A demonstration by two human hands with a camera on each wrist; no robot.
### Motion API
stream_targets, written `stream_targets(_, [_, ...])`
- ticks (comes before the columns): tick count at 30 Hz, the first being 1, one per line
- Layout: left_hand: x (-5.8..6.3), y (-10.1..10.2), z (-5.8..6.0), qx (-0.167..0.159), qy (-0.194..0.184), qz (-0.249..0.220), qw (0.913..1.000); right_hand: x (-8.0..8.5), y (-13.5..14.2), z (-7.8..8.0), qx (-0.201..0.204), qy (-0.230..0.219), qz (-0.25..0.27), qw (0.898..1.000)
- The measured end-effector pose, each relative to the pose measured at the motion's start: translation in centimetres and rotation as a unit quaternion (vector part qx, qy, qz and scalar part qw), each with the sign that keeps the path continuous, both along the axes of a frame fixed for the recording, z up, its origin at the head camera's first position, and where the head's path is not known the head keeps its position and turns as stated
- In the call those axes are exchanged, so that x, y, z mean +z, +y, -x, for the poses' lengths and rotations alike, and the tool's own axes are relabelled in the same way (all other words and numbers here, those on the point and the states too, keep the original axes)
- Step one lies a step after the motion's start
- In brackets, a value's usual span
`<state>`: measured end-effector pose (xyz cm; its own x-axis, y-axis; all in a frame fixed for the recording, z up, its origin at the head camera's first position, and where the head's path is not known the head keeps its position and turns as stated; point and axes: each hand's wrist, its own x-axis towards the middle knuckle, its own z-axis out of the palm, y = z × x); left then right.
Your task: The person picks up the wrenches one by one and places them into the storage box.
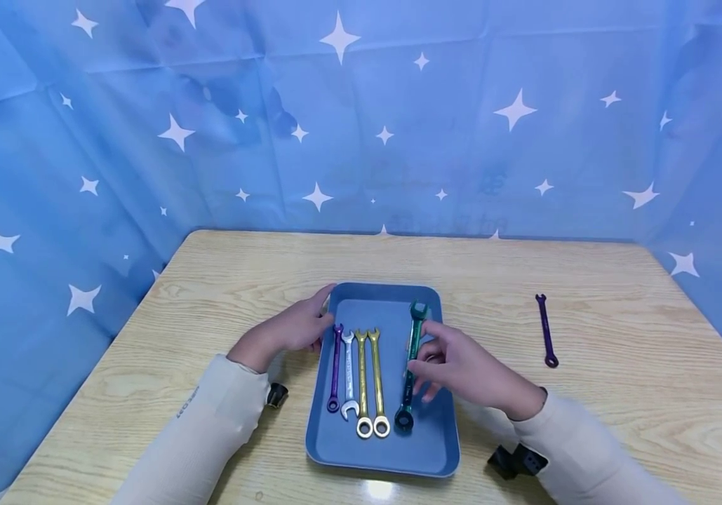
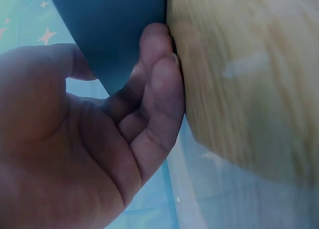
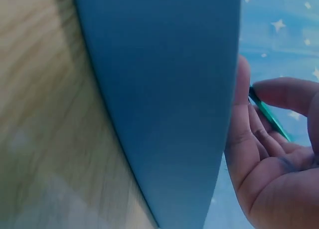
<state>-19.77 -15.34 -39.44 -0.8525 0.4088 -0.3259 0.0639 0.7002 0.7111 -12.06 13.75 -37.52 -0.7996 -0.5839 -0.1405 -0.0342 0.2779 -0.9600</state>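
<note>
A blue-grey tray (image 1: 392, 456) lies on the table. My left hand (image 1: 294, 326) grips its left side; in the left wrist view the curled fingers (image 2: 162, 89) press low against the outer wall, with the thumb at the wall's other side. Over the tray's right half, my right hand (image 1: 462, 365) pinches a green combination wrench (image 1: 416, 330) between thumb and fingers. To its left in the tray lie a purple wrench (image 1: 336, 368), a silver wrench (image 1: 349, 372) and two gold wrenches (image 1: 362, 379), side by side. The right wrist view shows only part of the green wrench (image 3: 271, 116).
Another purple wrench (image 1: 546, 330) lies on the wooden table (image 1: 619, 421), to the right of the tray. A blue curtain (image 1: 361, 140) with white stars hangs behind the table and along its sides. The tray walls stand low around the wrenches.
</note>
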Motion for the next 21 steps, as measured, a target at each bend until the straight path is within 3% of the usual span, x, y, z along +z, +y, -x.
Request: stream_targets(21, [-0.2, 0.0, 0.1, 0.005, -0.001, -0.005, 1.0000, -0.1, -2.1, 1.0, 0.012, 0.002, -0.073, 0.997])
